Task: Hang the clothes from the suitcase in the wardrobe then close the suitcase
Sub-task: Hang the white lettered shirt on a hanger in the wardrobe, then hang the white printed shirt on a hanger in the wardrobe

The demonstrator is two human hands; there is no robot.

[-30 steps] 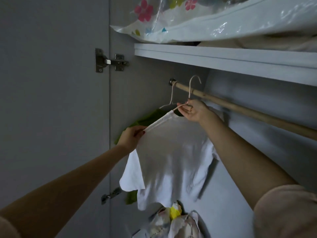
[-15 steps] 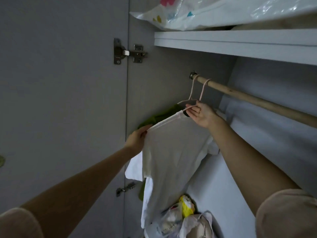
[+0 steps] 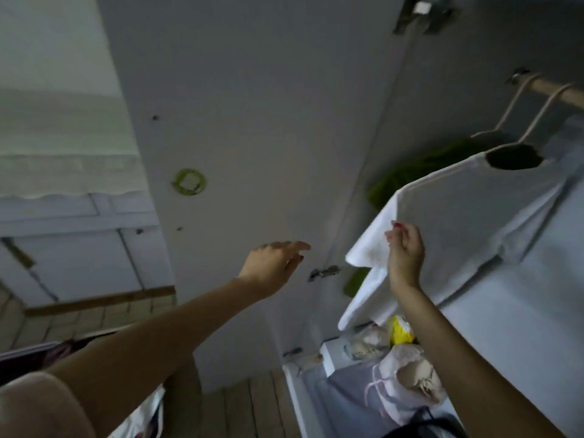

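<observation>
Shirt [image 3: 467,216] hanging lengthwise from rod [image 3: 556,90], left hand [image 3: 271,263] fingers spread, right hand [image 3: 406,251] fingers loosely curled, empty

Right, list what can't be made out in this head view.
- Suitcase: only a dark sliver at the left edge; open or closed unclear.
- Rail: cut off by the right edge.
- Green garment: mostly hidden behind the white T-shirt.
- Right hand: blurred; contact with the shirt unclear.
- Left hand: motion-blurred.
- Top hinge: cropped, smeared.
</observation>
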